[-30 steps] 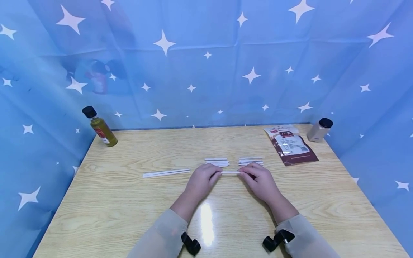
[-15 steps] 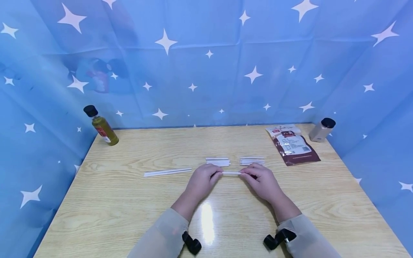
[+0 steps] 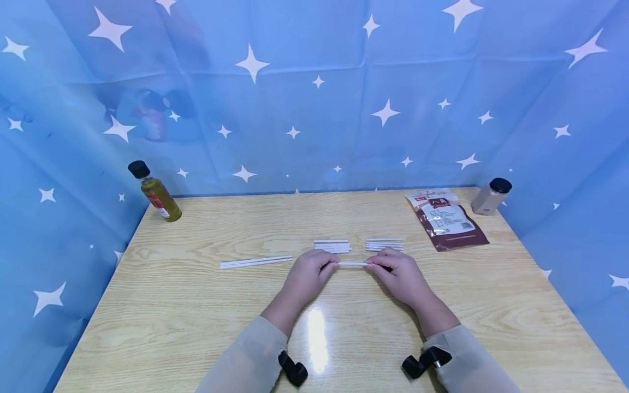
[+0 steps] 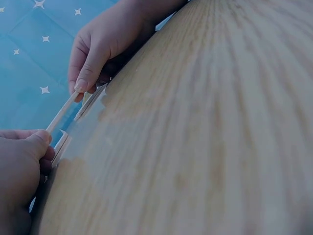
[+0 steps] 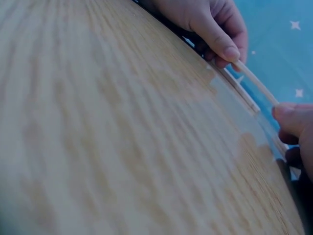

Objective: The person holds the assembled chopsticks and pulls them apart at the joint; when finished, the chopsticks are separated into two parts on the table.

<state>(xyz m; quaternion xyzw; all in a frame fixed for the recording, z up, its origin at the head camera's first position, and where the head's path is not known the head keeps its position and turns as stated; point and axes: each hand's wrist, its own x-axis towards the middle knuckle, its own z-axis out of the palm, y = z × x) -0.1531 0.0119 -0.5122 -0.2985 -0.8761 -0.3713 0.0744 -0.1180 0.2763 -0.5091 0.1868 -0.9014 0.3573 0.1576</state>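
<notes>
A thin white stick [image 3: 352,263] is stretched level between my two hands, just above the table. My left hand [image 3: 309,271] pinches its left end between thumb and fingers. At the other end my right hand [image 3: 397,275] grips it the same way. The right wrist view shows the stick [image 5: 257,83] running straight from one thumb to the other. Behind the left hand lies a row of short white sticks [image 3: 332,246]; a second row [image 3: 384,244] lies behind the right hand. Longer white sticks [image 3: 255,262] rest on the table to the left of my left hand.
An oil bottle [image 3: 161,198] with a black cap stands at the table's back left corner. At the back right are a brown and white packet [image 3: 446,219], lying flat, and a small black-lidded jar [image 3: 491,197]. A blue star-patterned curtain [image 3: 304,98] encloses the wooden table [image 3: 196,322].
</notes>
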